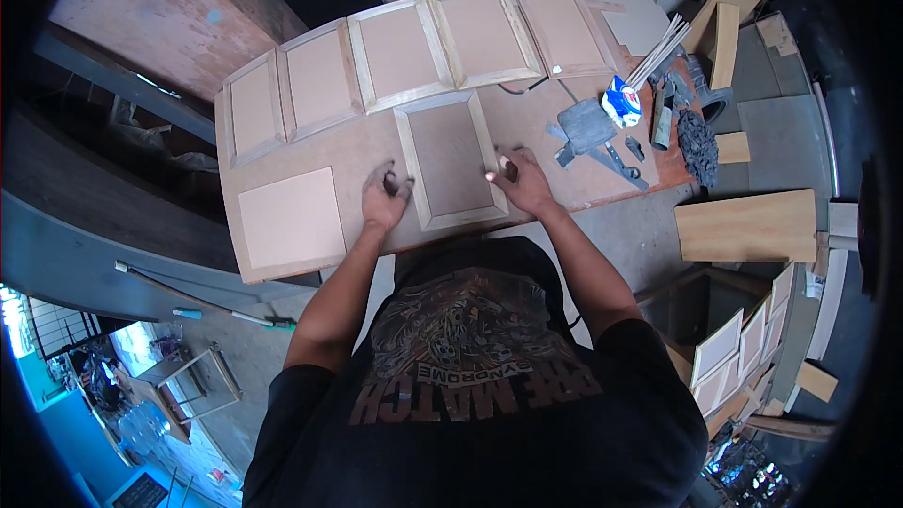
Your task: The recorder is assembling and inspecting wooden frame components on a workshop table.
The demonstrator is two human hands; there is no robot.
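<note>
A framed wooden panel [450, 158] with a pale wood border and brown centre lies flat on the workbench [357, 155] in front of me. My left hand [385, 198] presses its left frame edge, fingers curled on the border. On the panel's right frame edge rests my right hand [522, 181], fingers spread along the wood. Neither hand lifts it. A plain brown board [292, 218] lies to the left of my left hand.
Several finished framed panels [404, 52] lie in a row along the bench's far side. At the right are a blue-and-white bottle [622, 102], grey cloth [585, 124], thin sticks [658, 49] and small tools. Wood planks [748, 224] and stacked frames [729, 357] stand at the right.
</note>
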